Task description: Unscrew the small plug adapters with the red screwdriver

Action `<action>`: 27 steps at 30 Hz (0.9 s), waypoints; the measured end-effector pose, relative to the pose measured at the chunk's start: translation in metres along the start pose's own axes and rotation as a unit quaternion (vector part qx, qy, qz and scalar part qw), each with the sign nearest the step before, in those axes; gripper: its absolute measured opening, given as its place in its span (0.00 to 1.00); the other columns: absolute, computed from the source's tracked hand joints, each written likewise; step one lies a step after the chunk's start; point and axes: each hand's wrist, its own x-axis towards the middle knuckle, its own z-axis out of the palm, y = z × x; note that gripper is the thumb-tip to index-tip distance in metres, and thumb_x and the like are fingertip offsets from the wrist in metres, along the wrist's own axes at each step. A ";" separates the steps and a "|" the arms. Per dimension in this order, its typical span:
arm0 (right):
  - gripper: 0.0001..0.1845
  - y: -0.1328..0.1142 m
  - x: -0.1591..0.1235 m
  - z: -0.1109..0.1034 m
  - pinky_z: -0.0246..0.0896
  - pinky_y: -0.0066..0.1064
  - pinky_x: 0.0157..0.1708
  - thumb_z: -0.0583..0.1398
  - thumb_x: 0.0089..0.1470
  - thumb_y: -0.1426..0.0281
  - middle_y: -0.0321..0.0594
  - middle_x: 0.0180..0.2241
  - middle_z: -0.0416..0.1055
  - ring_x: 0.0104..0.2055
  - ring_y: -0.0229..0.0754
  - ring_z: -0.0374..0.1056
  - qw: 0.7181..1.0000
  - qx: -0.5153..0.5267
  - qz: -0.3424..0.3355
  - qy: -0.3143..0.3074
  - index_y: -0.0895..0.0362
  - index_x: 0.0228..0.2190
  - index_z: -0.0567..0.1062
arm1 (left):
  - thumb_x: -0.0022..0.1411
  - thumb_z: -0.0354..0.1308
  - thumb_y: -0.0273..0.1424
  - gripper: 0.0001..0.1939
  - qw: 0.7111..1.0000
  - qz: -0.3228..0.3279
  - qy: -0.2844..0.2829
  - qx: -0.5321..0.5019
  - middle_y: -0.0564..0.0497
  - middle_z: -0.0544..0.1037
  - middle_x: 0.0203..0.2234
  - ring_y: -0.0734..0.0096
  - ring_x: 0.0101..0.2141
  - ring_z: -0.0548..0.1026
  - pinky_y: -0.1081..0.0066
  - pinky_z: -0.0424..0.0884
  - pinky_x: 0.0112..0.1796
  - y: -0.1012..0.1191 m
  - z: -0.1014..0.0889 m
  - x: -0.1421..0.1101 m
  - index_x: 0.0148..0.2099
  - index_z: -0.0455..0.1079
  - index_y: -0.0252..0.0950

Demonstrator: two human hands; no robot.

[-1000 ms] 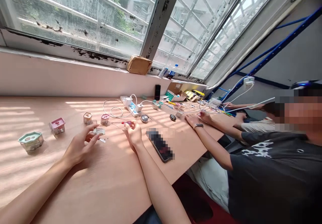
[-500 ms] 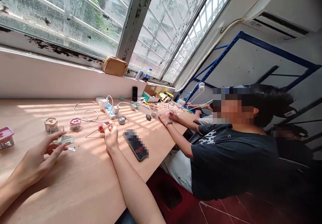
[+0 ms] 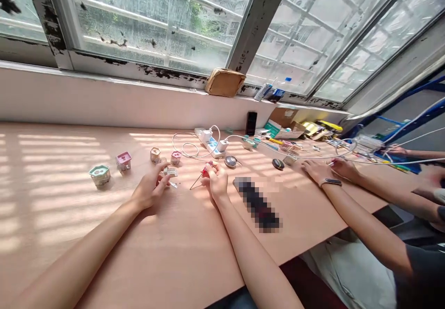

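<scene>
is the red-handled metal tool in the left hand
No, the right hand holds the red-handled tool with a thin metal shaft.

Bright daylight enters through the barred windows (image 3: 139,22) across the top, striping the desk (image 3: 52,216) at left with sun and shadow. Wide-angle distortion stretches the edges; the lower right corner is dark, and pixelation masks the smartphone (image 3: 259,204).

Brown package (image 3: 225,83) on windowsill (image 3: 104,78); black device (image 3: 251,123) upright by wall (image 3: 104,107).

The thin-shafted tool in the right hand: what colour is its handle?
The handle is red, partly covered by the right hand; head view.
</scene>
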 end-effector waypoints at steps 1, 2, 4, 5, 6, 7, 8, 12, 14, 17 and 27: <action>0.23 -0.002 -0.002 0.001 0.60 0.20 0.11 0.69 0.46 0.56 0.34 0.23 0.71 0.22 0.37 0.67 1.000 0.003 0.002 -0.008 0.58 0.36 0.71 | 0.71 0.48 0.45 0.25 1.000 -0.001 0.004 0.003 0.50 0.79 0.29 0.62 0.33 0.81 0.69 0.74 0.34 0.001 0.000 0.000 0.63 0.59 0.37; 0.23 -0.005 -0.005 0.003 0.61 0.21 0.11 0.69 0.46 0.56 0.35 0.24 0.71 0.22 0.38 0.67 1.000 -0.001 0.000 -0.017 0.58 0.37 0.71 | 0.71 0.48 0.44 0.25 1.000 -0.002 0.004 0.003 0.50 0.79 0.29 0.63 0.33 0.80 0.69 0.74 0.33 0.001 -0.001 0.000 0.63 0.58 0.37; 0.23 -0.010 -0.012 0.006 0.63 0.23 0.12 0.69 0.48 0.55 0.37 0.26 0.73 0.24 0.40 0.70 0.999 -0.006 -0.008 -0.033 0.58 0.37 0.71 | 0.71 0.48 0.43 0.24 1.000 0.000 -0.001 0.001 0.51 0.79 0.29 0.63 0.34 0.80 0.70 0.73 0.33 0.001 -0.001 0.000 0.63 0.58 0.38; 0.22 -0.012 -0.014 0.008 0.65 0.24 0.13 0.68 0.48 0.55 0.39 0.27 0.74 0.26 0.42 0.72 0.999 -0.010 -0.015 -0.041 0.58 0.37 0.71 | 0.71 0.48 0.42 0.23 1.000 0.002 -0.004 0.000 0.51 0.79 0.30 0.63 0.34 0.80 0.70 0.73 0.34 0.001 -0.001 0.000 0.64 0.58 0.39; 0.21 -0.014 -0.017 0.010 0.67 0.25 0.14 0.68 0.49 0.55 0.40 0.28 0.74 0.27 0.43 0.73 0.998 -0.013 -0.022 -0.049 0.58 0.36 0.71 | 0.72 0.48 0.42 0.23 1.000 0.006 -0.007 -0.001 0.51 0.79 0.30 0.63 0.34 0.80 0.69 0.73 0.34 0.000 -0.001 0.000 0.64 0.57 0.39; 0.21 -0.015 -0.018 0.011 0.69 0.26 0.16 0.68 0.49 0.55 0.40 0.29 0.75 0.27 0.44 0.74 0.998 -0.017 -0.030 -0.057 0.58 0.36 0.71 | 0.72 0.48 0.41 0.23 1.000 0.009 -0.009 0.001 0.51 0.79 0.31 0.63 0.35 0.80 0.69 0.73 0.35 -0.002 0.000 0.001 0.64 0.57 0.39; 0.21 -0.016 -0.019 0.012 0.71 0.28 0.19 0.68 0.50 0.55 0.41 0.29 0.75 0.28 0.44 0.75 0.997 -0.021 -0.035 -0.067 0.58 0.35 0.71 | 0.72 0.48 0.41 0.23 1.000 0.012 -0.010 0.004 0.50 0.79 0.31 0.63 0.35 0.80 0.68 0.73 0.36 -0.003 0.000 0.001 0.64 0.57 0.40; 0.22 -0.015 -0.022 0.015 0.73 0.30 0.21 0.68 0.49 0.54 0.42 0.29 0.77 0.29 0.47 0.77 0.995 -0.029 -0.035 -0.089 0.58 0.36 0.71 | 0.71 0.48 0.40 0.23 1.000 0.018 -0.013 0.013 0.49 0.79 0.34 0.61 0.38 0.80 0.66 0.73 0.40 -0.006 0.002 0.003 0.65 0.57 0.40; 0.23 -0.015 -0.023 0.015 0.72 0.30 0.20 0.68 0.49 0.53 0.42 0.29 0.77 0.30 0.49 0.77 0.995 -0.034 -0.028 -0.092 0.58 0.36 0.71 | 0.72 0.48 0.40 0.23 1.000 0.021 -0.016 0.017 0.48 0.80 0.36 0.60 0.39 0.80 0.65 0.73 0.42 -0.005 0.003 0.004 0.65 0.57 0.40; 0.25 -0.017 -0.025 0.016 0.72 0.31 0.20 0.68 0.48 0.52 0.44 0.31 0.78 0.31 0.50 0.78 0.995 -0.039 -0.019 -0.093 0.57 0.38 0.71 | 0.72 0.48 0.41 0.22 0.999 0.024 -0.020 0.024 0.48 0.80 0.38 0.59 0.41 0.80 0.64 0.72 0.44 -0.002 0.002 0.004 0.64 0.58 0.40; 0.24 -0.021 -0.027 0.020 0.73 0.31 0.21 0.69 0.47 0.52 0.41 0.28 0.77 0.30 0.48 0.77 0.995 -0.041 -0.025 -0.086 0.56 0.35 0.71 | 0.72 0.49 0.40 0.22 0.999 0.023 -0.023 0.020 0.49 0.80 0.36 0.61 0.39 0.81 0.67 0.74 0.42 -0.001 0.002 0.002 0.63 0.60 0.39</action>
